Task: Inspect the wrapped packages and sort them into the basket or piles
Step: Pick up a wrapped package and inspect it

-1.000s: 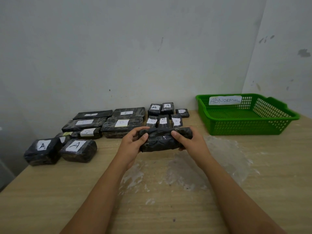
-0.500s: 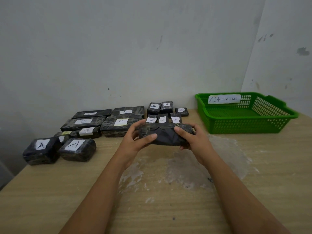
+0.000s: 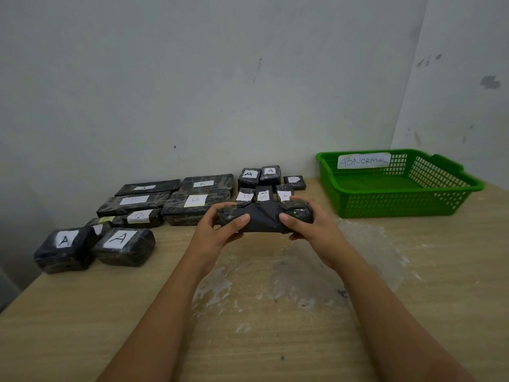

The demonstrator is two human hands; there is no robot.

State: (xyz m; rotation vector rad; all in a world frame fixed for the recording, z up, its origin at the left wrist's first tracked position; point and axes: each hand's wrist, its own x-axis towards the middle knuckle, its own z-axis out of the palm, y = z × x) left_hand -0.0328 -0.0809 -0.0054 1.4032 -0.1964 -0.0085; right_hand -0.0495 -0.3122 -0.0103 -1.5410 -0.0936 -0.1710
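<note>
Package (image 3: 265, 217) has been turned, plain side up, apparently unlabelled; both hands' fingers (image 3: 289, 217) still pinch its ends; inspection continues.

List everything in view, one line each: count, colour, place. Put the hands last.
held package: one, black wrap, no label showing, above the table centre, between both hands
large flat packages: four, black with white labels, back left by the wall
rounded packages marked A: two, black, white labels, front left
mid-size packages: about three, black, between the flat and the rounded ones; exact count unclear
small packages: about six, black, white labels, back centre, partly hidden by the held one
basket: one, green, labelled ABNORMAL, back right, nothing seen inside
table: one, light wood, whitish smears in the centre
wall: grey-white, behind
left hand: grip on the held package's left end
right hand: grip on its right end
</note>
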